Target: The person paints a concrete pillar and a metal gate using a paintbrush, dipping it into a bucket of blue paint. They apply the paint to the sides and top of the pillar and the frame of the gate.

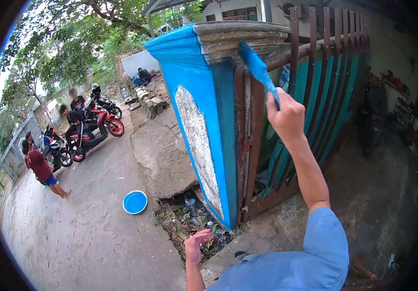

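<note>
My right hand (286, 114) is closed around the handle of a blue-covered paintbrush (255, 63). The bristles are at the moulded top of a gate pillar (221, 121), by its bare grey-brown part (238, 36). Blue paint covers the pillar's left face and left moulding, around a rough white-grey oval panel (197, 136). Low down, over the littered ditch at the pillar's foot, my left hand (198, 245) is held out with its fingers loosely extended and nothing in it. A basin of blue paint (135, 202) sits on the concrete to the left.
A brown and green metal gate (311, 92) adjoins the pillar on the right. The open ditch (194, 218) holds rubbish and plants. Several people and parked motorbikes (90, 131) are along the lane (97, 218). A broom (361, 269) lies at lower right.
</note>
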The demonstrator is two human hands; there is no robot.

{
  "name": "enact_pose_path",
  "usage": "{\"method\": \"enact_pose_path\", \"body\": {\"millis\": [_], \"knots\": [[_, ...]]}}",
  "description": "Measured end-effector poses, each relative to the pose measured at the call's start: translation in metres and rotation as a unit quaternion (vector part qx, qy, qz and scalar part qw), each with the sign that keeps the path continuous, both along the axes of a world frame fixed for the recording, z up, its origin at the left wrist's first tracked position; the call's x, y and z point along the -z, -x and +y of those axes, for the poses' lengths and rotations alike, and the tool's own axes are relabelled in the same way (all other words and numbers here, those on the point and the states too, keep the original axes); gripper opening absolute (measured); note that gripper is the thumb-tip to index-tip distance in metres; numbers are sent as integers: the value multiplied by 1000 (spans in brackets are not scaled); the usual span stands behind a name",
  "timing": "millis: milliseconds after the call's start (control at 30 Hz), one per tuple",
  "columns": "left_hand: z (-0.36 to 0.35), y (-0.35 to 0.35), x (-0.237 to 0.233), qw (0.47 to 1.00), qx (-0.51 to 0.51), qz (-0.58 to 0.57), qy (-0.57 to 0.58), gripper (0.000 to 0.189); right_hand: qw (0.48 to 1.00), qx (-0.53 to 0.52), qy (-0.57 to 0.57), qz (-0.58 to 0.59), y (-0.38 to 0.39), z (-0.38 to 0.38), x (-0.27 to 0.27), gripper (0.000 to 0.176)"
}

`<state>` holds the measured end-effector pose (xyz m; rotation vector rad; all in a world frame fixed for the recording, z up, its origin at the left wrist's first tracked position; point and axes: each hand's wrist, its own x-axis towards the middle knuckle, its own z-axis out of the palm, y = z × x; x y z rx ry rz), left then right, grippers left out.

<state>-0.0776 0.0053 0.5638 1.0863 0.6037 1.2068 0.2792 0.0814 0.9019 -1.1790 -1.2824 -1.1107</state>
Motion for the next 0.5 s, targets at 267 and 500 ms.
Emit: {"method": "enact_pose_path", "body": {"millis": [267,500], "knots": [[9,-11,-2,1000,8,-3,-1,59,990,-122,59,-27,28,-4,15,15],[13,-14,-5,1000,13,-5,-11,60,964,-232,114,55,26,-24,27,15]]}}
